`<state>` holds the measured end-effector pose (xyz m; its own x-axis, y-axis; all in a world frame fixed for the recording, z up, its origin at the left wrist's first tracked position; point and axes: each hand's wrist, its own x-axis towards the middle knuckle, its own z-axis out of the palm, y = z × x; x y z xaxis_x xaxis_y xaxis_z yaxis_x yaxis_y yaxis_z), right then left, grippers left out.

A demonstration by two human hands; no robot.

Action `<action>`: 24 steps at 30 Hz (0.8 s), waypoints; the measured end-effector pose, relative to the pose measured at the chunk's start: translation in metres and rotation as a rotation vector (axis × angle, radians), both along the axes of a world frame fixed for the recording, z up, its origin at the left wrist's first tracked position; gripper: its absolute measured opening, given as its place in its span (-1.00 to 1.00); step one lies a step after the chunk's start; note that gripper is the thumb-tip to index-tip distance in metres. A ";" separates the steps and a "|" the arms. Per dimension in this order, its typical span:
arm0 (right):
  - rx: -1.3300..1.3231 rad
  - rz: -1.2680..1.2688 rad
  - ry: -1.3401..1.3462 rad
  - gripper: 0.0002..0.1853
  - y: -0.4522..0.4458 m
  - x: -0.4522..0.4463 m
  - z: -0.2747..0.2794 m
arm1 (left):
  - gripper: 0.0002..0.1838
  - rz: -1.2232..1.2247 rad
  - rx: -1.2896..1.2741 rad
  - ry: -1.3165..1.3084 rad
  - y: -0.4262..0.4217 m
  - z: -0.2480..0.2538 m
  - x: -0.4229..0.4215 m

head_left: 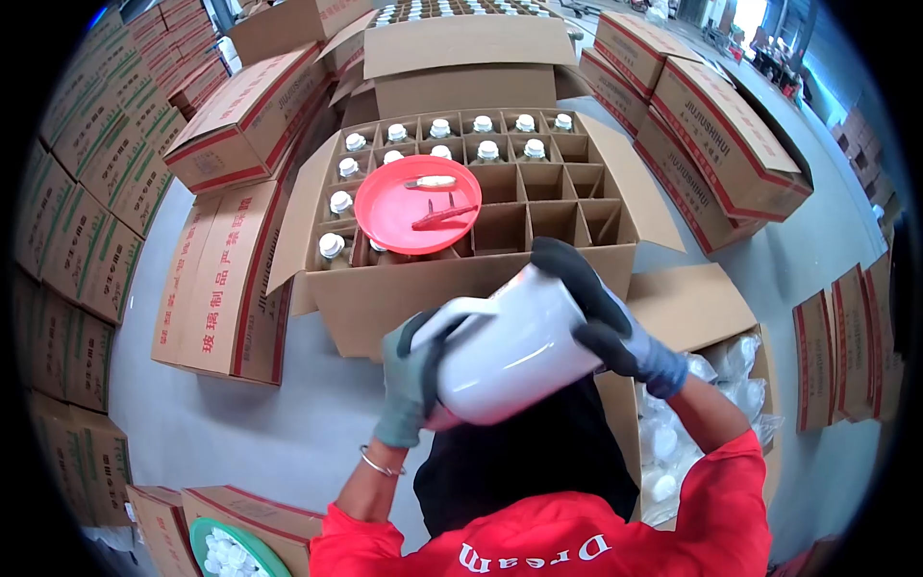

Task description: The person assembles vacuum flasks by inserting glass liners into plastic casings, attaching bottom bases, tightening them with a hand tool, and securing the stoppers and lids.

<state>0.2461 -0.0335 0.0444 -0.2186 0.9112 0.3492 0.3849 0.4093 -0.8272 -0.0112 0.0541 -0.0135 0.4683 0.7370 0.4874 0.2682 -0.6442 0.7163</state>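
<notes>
In the head view, a big glossy white jug (514, 351) is tilted on its side between my gloved hands, above my lap. My left hand (409, 375) wraps round its handle side. My right hand (601, 313) grips the opposite end, fingers curled over the rim. Just beyond the jug stands an open carton (385, 310) with cardboard dividers. Bottles with white caps (439, 128) fill several of its cells; others hold none. A red round tray (386, 231) rests on top, carrying a small white-handled tool (431, 182) and a red tool (444, 216).
Printed cartons (216, 288) are stacked at left, with more cartons (721, 135) at right. By my right side, an open box holds plastic-wrapped items (663, 442). A green basin (200, 540) of white caps sits at lower left. Another carton of bottles (461, 10) stands behind.
</notes>
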 end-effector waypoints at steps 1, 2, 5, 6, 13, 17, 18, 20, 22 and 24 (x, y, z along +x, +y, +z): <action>-0.209 -0.144 0.333 -0.20 0.005 -0.015 -0.013 | -0.69 -0.075 -0.005 -0.194 -0.004 0.013 0.003; -0.367 -0.141 0.643 -0.21 0.009 -0.020 -0.028 | -0.69 -0.013 0.234 -0.039 -0.011 0.031 0.006; -0.226 -0.207 0.433 -0.33 0.031 -0.029 -0.044 | -0.68 -0.024 0.253 -0.042 0.005 0.023 -0.002; -0.157 -0.203 0.236 -0.35 0.037 -0.033 -0.040 | -0.69 -0.012 0.202 -0.074 0.009 0.013 -0.014; 0.151 -0.228 -0.348 -0.53 0.185 -0.002 -0.060 | -0.64 0.190 -0.877 -0.483 0.012 -0.057 -0.082; 0.097 -0.129 -0.901 -0.48 0.269 -0.012 -0.093 | -0.59 0.098 -0.784 -0.361 -0.009 -0.108 -0.091; 0.079 -0.067 -1.151 -0.46 0.282 -0.018 -0.097 | -0.60 0.072 -0.801 -0.354 -0.012 -0.119 -0.094; -0.051 -0.084 -1.244 -0.57 0.304 -0.032 -0.114 | -0.60 0.023 -0.837 -0.343 -0.019 -0.133 -0.101; 0.058 -0.051 -1.120 -0.61 0.309 -0.030 -0.117 | -0.62 0.028 -0.772 -0.294 -0.019 -0.138 -0.102; -0.131 -0.160 -0.723 -0.59 0.283 -0.045 -0.073 | -0.63 0.016 -0.775 -0.323 -0.015 -0.142 -0.104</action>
<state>0.2015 0.2498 -0.0287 -0.2135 0.9754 0.0554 0.8974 0.2182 -0.3835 -0.1152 0.0395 -0.1554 0.3791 0.9240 -0.0512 -0.0209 0.0639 0.9977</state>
